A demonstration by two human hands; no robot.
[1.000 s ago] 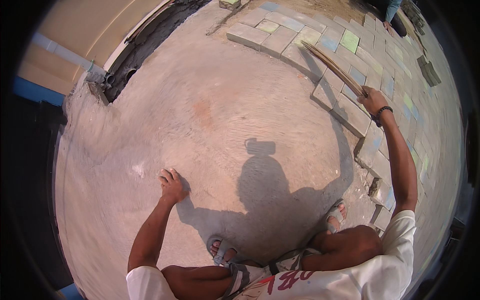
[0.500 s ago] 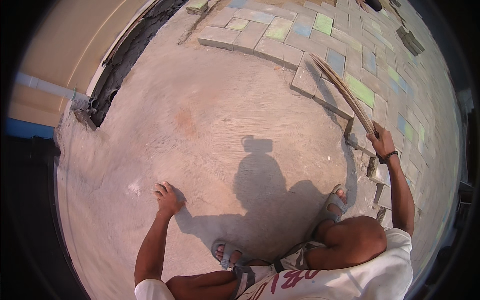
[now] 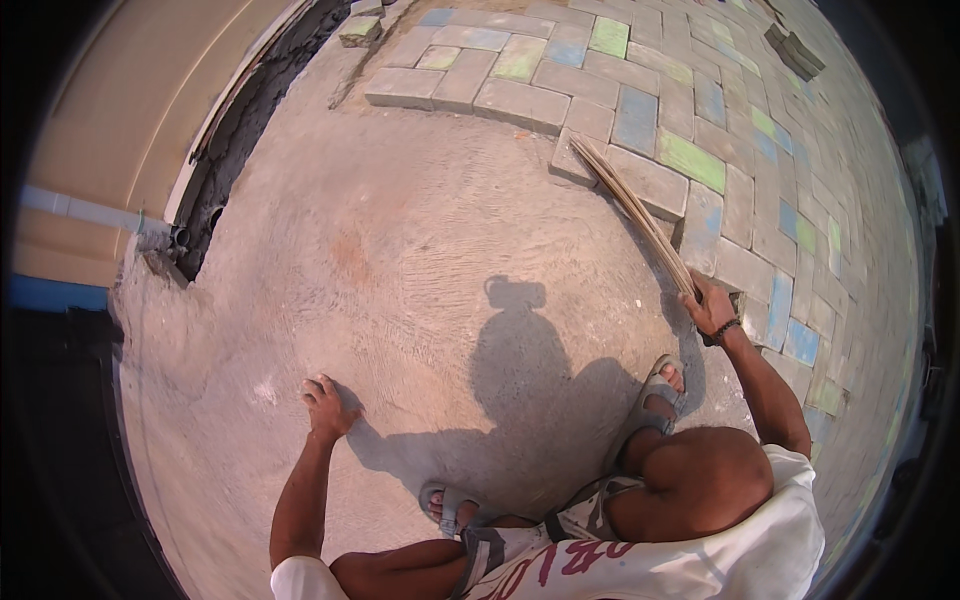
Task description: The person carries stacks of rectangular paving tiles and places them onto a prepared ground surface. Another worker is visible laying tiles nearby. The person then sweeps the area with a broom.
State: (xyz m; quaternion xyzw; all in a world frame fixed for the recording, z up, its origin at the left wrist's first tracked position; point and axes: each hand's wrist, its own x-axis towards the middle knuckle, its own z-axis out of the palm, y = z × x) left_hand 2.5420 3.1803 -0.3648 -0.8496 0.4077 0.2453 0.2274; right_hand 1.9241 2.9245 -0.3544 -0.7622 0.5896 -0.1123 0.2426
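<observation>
My right hand (image 3: 711,308) is wrapped round the gathered end of a stick broom (image 3: 640,219), a bundle of long, thin tan sticks. The broom slants up and left along the stepped edge of the paving blocks (image 3: 521,103), its far tips over a corner block. Whether the tips touch the block is hard to tell. Nothing is in my left hand (image 3: 328,409), which is over the sandy ground (image 3: 400,200) at the lower left, fingers loosely bent and apart. Its shadow falls just beside it.
Grey blocks with some green (image 3: 690,162) and blue faces cover the right side. A small stack of blocks (image 3: 794,52) stands at the far right. Loose blocks (image 3: 359,31) lie at the top left, near a trench with a pipe end (image 3: 180,237) beside the wall (image 3: 130,110). My sandalled feet (image 3: 662,388) are close by.
My right hand has moved left and slightly down, bringing the broom from over the blocks toward the sand edge. The view has shifted a little; my left hand stays nearly in place.
</observation>
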